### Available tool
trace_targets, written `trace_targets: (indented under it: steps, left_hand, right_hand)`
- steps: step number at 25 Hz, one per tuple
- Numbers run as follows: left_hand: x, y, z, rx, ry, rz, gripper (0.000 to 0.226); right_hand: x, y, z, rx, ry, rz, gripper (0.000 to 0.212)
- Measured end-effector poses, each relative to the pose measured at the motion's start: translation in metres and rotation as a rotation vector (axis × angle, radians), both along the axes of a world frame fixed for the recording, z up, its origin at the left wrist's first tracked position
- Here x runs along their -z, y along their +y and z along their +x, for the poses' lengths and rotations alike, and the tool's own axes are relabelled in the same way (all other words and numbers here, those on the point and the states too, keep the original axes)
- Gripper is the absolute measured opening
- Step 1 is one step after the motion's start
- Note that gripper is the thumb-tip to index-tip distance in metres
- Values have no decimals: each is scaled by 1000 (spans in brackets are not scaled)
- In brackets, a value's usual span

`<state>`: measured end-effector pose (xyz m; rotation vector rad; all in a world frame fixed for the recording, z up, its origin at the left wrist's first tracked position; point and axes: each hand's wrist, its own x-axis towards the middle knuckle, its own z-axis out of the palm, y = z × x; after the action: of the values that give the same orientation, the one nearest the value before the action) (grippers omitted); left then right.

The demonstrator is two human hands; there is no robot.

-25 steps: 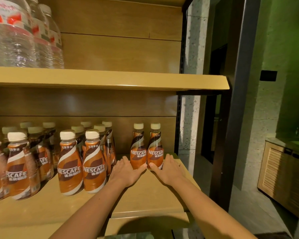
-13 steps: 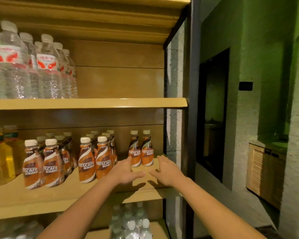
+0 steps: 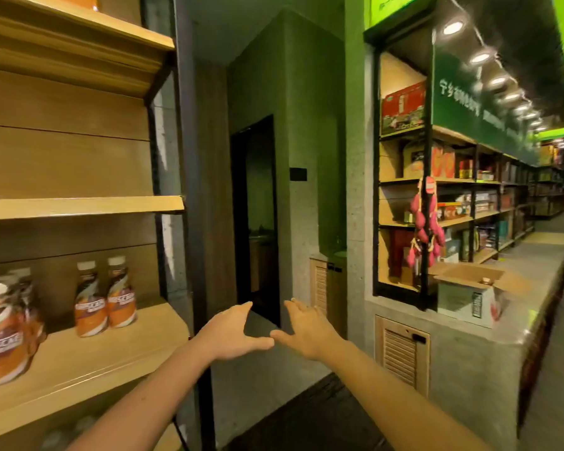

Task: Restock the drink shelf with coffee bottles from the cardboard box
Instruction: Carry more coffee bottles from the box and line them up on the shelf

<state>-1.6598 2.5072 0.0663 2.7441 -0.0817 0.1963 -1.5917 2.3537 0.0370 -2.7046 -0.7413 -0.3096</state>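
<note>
Head cam: cardboard box (image 3: 463, 299) inside mostly hidden; leftmost coffee bottle (image 3: 0, 340) blurred, cropped.

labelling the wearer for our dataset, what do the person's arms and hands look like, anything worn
No gloves on the left hand or right hand. The left forearm and right forearm are bare to the frame's edge: no sleeve, watch, bracelet or ring shows, and no markings.

Wooden shelf (image 3: 111, 349) bears coffee bottles (image 3: 121, 297) (upright); stone ledge (image 3: 534, 262) carries cardboard box (image 3: 466, 292).
</note>
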Motion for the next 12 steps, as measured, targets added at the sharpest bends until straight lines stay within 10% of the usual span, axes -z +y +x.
trace_targets:
  steps: [12]
  left_hand:
    - [33, -345, 102, 591, 69, -57, 64]
  right_hand:
    - [33, -379, 2, 590, 76, 7, 70]
